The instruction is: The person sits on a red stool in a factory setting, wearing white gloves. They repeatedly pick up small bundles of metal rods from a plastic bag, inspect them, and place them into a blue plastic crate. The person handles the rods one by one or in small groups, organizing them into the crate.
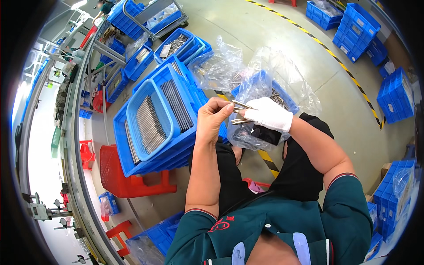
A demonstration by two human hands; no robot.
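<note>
My right hand (267,115), in a white glove, is closed around a small bunch of thin metal rods (240,121) whose ends stick out to the left. My bare left hand (213,115) pinches the tip of one rod between thumb and fingers, close beside the glove. Below both hands, a blue bin (287,100) lined with see-through plastic holds more loose rods. A black object (266,134) lies at its near side, partly under the glove. To the left, a light blue basket (164,148) carries a neat row of rods.
The basket rests on stacked dark blue crates (126,164) with more rods. A red stool (115,172) stands beside them. Crumpled plastic bags (218,64) lie beyond the bin. Blue crates (357,33) are stacked at the far right. A metal-framed workbench (73,168) runs along the left.
</note>
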